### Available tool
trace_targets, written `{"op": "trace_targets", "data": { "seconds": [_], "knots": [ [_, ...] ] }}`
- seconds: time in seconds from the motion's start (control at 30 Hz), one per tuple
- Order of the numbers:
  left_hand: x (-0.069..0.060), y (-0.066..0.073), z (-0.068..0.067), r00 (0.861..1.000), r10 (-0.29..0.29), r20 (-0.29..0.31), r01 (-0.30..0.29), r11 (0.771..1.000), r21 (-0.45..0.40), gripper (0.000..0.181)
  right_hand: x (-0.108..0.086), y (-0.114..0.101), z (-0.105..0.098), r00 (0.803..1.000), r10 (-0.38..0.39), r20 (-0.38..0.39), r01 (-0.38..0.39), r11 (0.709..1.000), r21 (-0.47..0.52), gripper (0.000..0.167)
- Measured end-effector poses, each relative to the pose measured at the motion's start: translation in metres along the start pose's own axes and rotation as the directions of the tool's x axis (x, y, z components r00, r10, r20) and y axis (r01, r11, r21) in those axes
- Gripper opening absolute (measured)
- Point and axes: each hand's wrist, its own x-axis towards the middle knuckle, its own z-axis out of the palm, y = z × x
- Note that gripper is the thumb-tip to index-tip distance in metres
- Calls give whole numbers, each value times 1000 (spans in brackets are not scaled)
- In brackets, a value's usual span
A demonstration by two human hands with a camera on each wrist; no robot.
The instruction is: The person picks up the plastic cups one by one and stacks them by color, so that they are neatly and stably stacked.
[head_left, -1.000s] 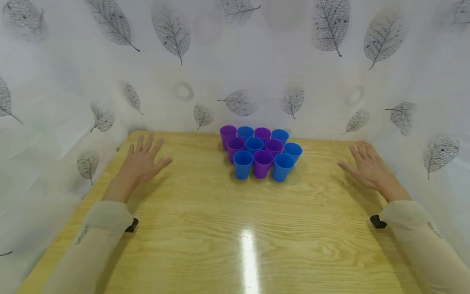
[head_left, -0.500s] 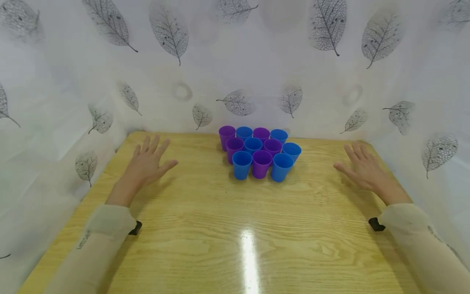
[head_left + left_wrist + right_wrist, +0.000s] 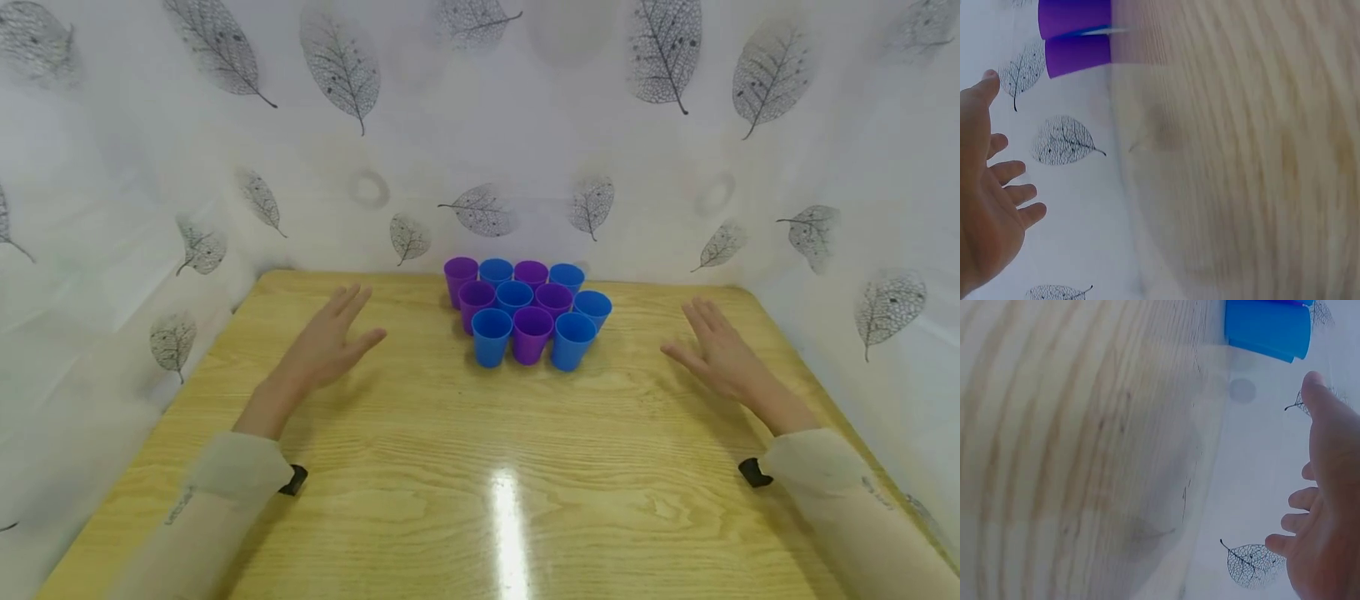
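Observation:
Several blue and purple cups stand upright, mouths up, packed together in three rows toward the back of the table. A blue cup (image 3: pixel 492 340), a purple cup (image 3: pixel 532 337) and another blue cup (image 3: pixel 572 343) make the front row. My left hand (image 3: pixel 321 343) hovers left of the group, fingers extended and thumb toward the cups, holding nothing. On the other side my right hand (image 3: pixel 716 354) is likewise held over the table with straight fingers, apart from the cups. Purple cups (image 3: pixel 1079 55) show in the left wrist view, blue cups (image 3: pixel 1266 328) in the right wrist view.
The light wooden table (image 3: pixel 420 475) reaches back to a white curtain (image 3: pixel 480 108) printed with grey leaves, which also hangs along both sides. Black wrist straps (image 3: pixel 294 480) show at the sleeve cuffs. A bright light reflection lies on the table front.
Both hands have moved inward toward the cups, the left one rightward and the right one leftward. The left fingers have drawn closer together. The cups stay in place.

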Motion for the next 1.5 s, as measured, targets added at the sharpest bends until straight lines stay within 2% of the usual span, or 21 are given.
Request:
{"op": "trace_targets", "data": {
  "seconds": [0.2, 0.33, 0.53, 0.67, 0.93, 1.23, 1.5],
  "knots": [
    [2, 12, 12, 998, 33, -57, -38, 995, -92, 75, 1, -12, 4, 999, 9, -41, -6, 998, 64, 84],
    [2, 22, 18, 994, 44, -100, -59, 986, -153, 68, 0, -23, 9, 995, -21, -100, 31, 994, 103, 76],
    [3, 38, 24, 982, 67, -174, -109, 965, -240, 61, -1, -40, 20, 974, -60, -217, 96, 983, 155, 60],
    [4, 49, 28, 978, 43, -203, -107, 943, -316, 57, -2, -49, 26, 965, -28, -260, 85, 973, 213, 53],
    [10, 67, 39, 979, -33, -203, -70, 873, -483, 52, -2, -71, 31, 961, 83, -262, 11, 941, 338, 44],
    [19, 81, 59, 981, -60, -183, -50, 838, -543, 49, 6, -93, 39, 968, 119, -222, -14, 905, 424, 44],
    [28, 92, 78, 983, -77, -169, -42, 792, -609, 52, 18, -107, 52, 966, 178, -189, -68, 877, 476, 48]
  ]
}}
